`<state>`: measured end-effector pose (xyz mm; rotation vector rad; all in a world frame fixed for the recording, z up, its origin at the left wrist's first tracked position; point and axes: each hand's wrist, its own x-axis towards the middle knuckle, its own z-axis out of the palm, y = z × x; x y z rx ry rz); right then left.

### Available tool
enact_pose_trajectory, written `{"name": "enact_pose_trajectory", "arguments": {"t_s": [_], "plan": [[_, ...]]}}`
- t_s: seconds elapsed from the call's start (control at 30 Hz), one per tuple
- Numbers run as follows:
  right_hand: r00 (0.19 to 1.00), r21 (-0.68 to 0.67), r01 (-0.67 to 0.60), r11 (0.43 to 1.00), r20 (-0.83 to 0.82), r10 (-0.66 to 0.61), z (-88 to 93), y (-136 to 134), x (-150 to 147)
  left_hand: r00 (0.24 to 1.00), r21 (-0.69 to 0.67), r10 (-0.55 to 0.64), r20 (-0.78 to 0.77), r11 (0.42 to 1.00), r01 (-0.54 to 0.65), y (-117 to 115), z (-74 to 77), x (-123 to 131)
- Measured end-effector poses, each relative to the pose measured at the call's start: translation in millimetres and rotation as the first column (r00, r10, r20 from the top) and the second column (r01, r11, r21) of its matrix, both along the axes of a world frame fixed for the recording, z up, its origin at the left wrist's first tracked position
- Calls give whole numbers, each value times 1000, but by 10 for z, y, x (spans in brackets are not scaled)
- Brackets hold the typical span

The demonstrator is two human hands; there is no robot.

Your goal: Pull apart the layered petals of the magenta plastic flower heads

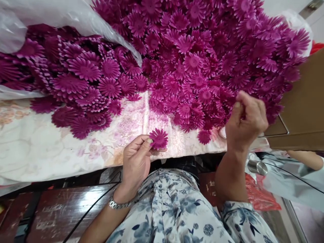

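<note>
Between the thumb and fingers of my left hand (138,155) is a purple artificial flower head (159,138), its petals facing up, near the table's front edge. My right hand (246,116) is raised at the right side of a large heap of purple flower heads (192,64). Its fingers are curled together with the thumb; whatever is in them, if anything, is hidden. Farther left lies another pile of flower heads (86,69), some nested in stacks, partly under clear plastic.
A patterned cloth (101,148) covers the table. Clear plastic sheeting (65,17) lies at the upper left. A brown cardboard box (303,104) stands at the right. Another person's arm (307,159) shows at the right edge, near a metal cylinder (257,167) and a dark cable.
</note>
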<state>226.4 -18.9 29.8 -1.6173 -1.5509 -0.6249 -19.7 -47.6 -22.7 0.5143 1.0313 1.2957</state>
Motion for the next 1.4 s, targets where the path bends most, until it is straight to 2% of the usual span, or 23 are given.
{"name": "enact_pose_trajectory", "arguments": {"t_s": [0.07,0.1,0.17,0.23,0.33,0.47,0.63,0.73,0.77,0.87,0.93,1.0,1.07,1.13,1.17,1.2,1.23,1.27,1.4], "plan": [[996,-162,-88,983,8,91,-118,-223,-101,1000,-4,-9,-14,1000,9,6,-2,4],[992,-290,-117,950,17,127,-184,-324,-137,1000,-4,-14,-13,1000,14,9,-3,8],[987,-523,-105,846,52,154,-321,-479,-168,1000,-2,-18,-8,1000,18,13,-6,17],[986,-615,-51,787,94,137,-439,-556,-159,1000,-3,-30,-7,1000,30,12,-10,23],[984,-603,-74,795,86,157,-507,-557,-129,997,-10,-76,-16,997,76,8,-15,26],[976,-531,-181,828,8,219,-348,-484,-122,995,-9,-96,-16,995,96,1,-13,21],[983,-197,-175,965,20,182,57,-313,-93,997,-25,-80,-23,997,79,0,-11,19],[994,26,-83,996,78,80,281,-64,-16,997,-32,-76,-18,997,75,11,3,38],[995,44,-44,998,88,40,333,37,24,997,-33,-75,-21,997,74,14,11,48],[991,-229,29,973,130,1,383,285,138,996,-27,-84,-27,996,84,18,37,79],[990,-324,52,945,142,-6,331,327,157,996,-21,-90,-19,996,90,16,50,95],[992,-242,22,970,126,8,234,247,85,996,-24,-87,-2,996,87,15,56,105],[992,-139,-88,986,73,99,117,82,-84,996,-38,-90,25,995,91,14,52,113],[952,-172,-304,937,-35,303,-7,-105,-328,996,-41,-77,48,996,79,9,33,123],[879,-261,-477,839,-119,462,-70,-187,-463,997,-36,-64,52,997,66,4,17,129],[806,-315,-592,742,-208,554,-134,-254,-596,997,-26,-55,47,998,56,-4,-2,134],[766,-355,-643,679,-286,576,-197,-304,-717,998,-13,-49,31,999,50,-13,-24,139],[742,-366,-670,645,-340,578,-257,-335,-819,999,4,-50,7,999,50,-24,-47,142],[715,-352,-694,628,-445,540,-412,-350,-991,992,66,-89,-94,993,96,-64,-118,131]]}}
